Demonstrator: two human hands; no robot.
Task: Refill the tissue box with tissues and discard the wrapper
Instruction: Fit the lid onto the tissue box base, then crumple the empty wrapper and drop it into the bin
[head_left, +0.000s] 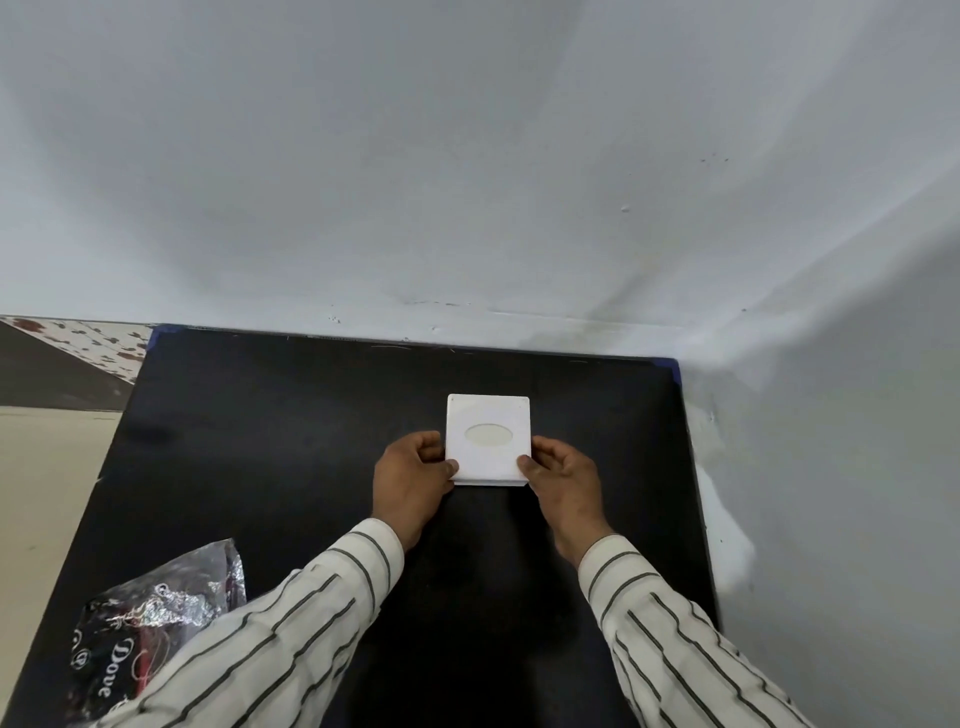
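A square white tissue box (488, 410) with an oval opening in its top stands on the black table (291, 447), a little right of centre. My left hand (410, 483) grips its near left corner and my right hand (563, 486) grips its near right corner, thumbs on top. Through the oval I see a pale surface; I cannot tell what it is. A crumpled dark and silvery plastic wrapper (150, 629) printed "Dove" lies at the table's near left corner, partly under my left sleeve.
The table stands against a white wall (467, 182) at the back and another wall on the right. Beige floor (41, 493) lies to the left of the table, with a patterned strip at the wall's foot.
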